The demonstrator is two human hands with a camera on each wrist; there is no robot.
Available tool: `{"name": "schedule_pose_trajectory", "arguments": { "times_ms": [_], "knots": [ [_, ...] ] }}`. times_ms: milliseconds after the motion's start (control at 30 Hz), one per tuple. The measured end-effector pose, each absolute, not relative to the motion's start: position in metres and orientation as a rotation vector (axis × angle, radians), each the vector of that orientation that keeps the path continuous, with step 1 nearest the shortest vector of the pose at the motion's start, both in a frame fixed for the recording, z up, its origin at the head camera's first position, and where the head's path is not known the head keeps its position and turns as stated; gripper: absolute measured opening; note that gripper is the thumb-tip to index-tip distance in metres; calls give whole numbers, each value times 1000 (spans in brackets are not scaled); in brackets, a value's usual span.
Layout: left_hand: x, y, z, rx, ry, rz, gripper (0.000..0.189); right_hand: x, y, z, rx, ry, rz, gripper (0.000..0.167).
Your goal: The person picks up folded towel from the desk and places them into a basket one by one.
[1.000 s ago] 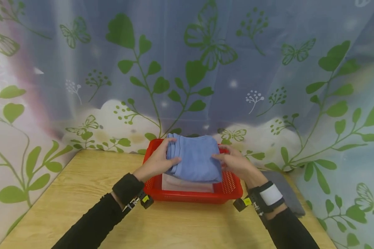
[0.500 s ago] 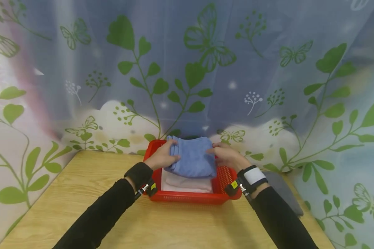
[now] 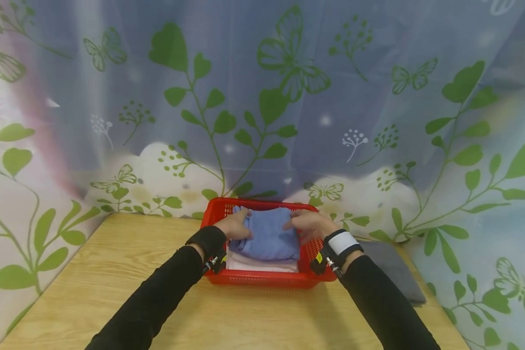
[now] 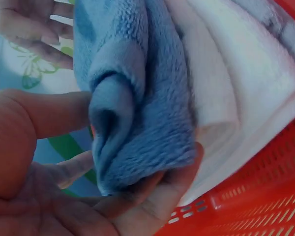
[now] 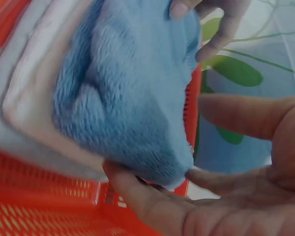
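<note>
A folded blue towel [image 3: 271, 236] lies over the pale folded towels [image 3: 262, 265] inside the red basket [image 3: 262, 279]. My left hand [image 3: 236, 226] holds its left side, thumb at the folded edge and fingers under it. In the left wrist view the rolled fold of the blue towel [image 4: 137, 98] shows beside the thumb. At the opposite side, my right hand [image 3: 308, 224] has its fingertips at the lower edge of the towel. Its thumb [image 5: 231, 110] stands straight, apart from the cloth in the right wrist view. White, pinkish and greyish layers show beneath the blue one.
A dark grey flat cloth [image 3: 393, 270] lies on the wooden table [image 3: 262, 321], right of the basket and partly behind the right arm. A curtain [image 3: 262, 121] printed with leaves and butterflies hangs close behind the basket.
Both hands have lowered the blue towel from above the basket onto the pale stack. The right hand has moved left, and its thumb has come away from the cloth.
</note>
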State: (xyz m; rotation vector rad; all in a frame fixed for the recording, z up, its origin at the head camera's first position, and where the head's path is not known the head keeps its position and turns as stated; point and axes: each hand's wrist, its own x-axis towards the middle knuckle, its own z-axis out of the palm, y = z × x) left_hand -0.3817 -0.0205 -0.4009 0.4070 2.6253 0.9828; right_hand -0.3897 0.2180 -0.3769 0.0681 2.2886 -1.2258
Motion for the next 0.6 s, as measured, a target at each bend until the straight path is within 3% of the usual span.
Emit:
{"name": "schedule_pose_trajectory", "arguments": {
  "times_ms": [200,400,500,600],
  "knots": [
    [-377,-13,-389,376,2672,610,98,-388,210,-378,-226,2569,-647,92],
    [-373,-3,-380,292,2720,329,100,-389,199,-383,-286,2625,-151,94],
    [-372,-2,-380,259,2680,394,98,-390,199,-390,-221,2581,-71,96],
    [-369,0,-376,314,2686,270,68,-391,202,-397,-190,2566,-91,96]
  ]
}}
